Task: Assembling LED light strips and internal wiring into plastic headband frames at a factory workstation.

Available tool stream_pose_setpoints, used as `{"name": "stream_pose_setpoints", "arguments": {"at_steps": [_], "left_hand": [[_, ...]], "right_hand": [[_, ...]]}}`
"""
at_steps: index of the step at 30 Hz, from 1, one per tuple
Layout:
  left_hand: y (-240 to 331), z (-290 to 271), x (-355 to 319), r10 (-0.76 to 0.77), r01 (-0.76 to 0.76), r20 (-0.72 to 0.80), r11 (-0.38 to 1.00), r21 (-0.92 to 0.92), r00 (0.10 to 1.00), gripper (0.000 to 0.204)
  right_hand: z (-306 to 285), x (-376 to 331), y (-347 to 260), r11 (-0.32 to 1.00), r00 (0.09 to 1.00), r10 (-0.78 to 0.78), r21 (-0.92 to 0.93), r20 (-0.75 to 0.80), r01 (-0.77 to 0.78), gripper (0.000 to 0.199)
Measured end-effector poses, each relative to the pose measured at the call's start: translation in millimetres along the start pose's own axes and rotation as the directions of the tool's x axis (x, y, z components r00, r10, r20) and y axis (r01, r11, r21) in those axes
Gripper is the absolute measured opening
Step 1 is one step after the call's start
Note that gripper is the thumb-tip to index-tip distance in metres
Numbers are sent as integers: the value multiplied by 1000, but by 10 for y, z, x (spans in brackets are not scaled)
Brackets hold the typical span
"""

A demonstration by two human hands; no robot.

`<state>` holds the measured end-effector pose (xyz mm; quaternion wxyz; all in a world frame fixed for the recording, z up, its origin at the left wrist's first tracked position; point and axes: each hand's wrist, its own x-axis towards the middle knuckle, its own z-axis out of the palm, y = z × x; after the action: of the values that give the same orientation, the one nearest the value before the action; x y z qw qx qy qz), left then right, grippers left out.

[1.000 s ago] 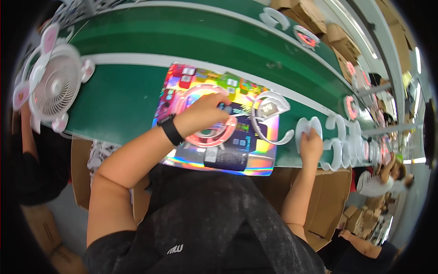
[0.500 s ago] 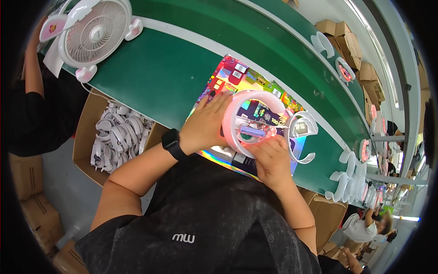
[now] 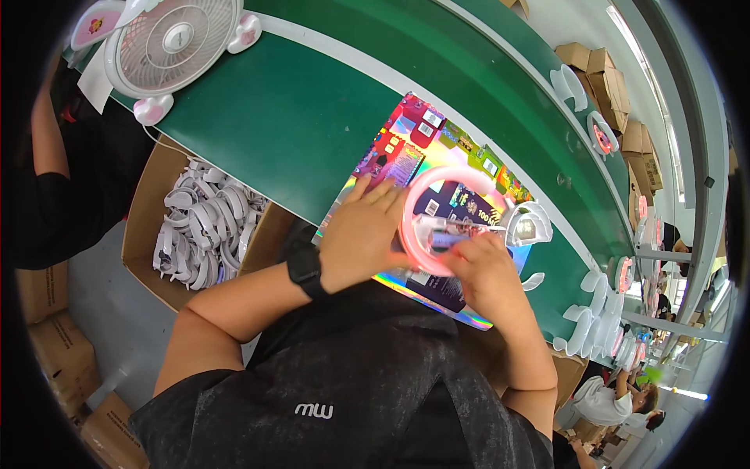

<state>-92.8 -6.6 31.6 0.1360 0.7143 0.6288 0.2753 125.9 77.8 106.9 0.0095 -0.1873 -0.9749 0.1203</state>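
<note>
A pink ring-shaped housing (image 3: 409,205) lies on a shiny multicoloured printed sheet (image 3: 406,160). Within the ring are thin wires and a purple block (image 3: 447,240). My left hand (image 3: 361,234), wearing a black watch, rests with its fingers spread over the sheet, its thumb at the ring's left side. At the ring's lower right, my right hand (image 3: 488,270) has its fingers closed near the purple block; what they pinch is hidden. Wires run from the ring to a clear-and-white curved piece (image 3: 530,223) just right of it.
At the left a white fan (image 3: 176,39) stands on the green table (image 3: 312,102). Below it, a cardboard box (image 3: 141,234) holds many white curved parts (image 3: 207,219). More white curved pieces (image 3: 590,320) stand at the right. Another person's arm (image 3: 48,144) shows far left.
My left hand has slid off the ring's upper left rim, down and leftward onto the sheet. My right hand stays at the ring's lower right. The ring and sheet appear shifted slightly rightward.
</note>
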Motion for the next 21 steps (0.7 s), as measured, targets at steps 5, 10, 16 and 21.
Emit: {"name": "stream_pose_setpoints", "arguments": {"at_steps": [5,10,16,21], "left_hand": [[98,-660,111,26,115,635,977,-180,772,51],[-38,-260,772,-90,296,283,393,-871,955,38],[288,444,919,44,191,313,710,-677,949,40],[397,457,767,71,43,181,831,-555,981,28]], "right_hand": [[-302,-437,-197,994,985,108,-15,137,-107,41],[66,-653,-251,744,676,661,404,-325,-532,55],[696,-526,-187,553,465,817,695,-342,-459,35],[712,-595,-162,441,325,888,805,-326,-397,15]]}}
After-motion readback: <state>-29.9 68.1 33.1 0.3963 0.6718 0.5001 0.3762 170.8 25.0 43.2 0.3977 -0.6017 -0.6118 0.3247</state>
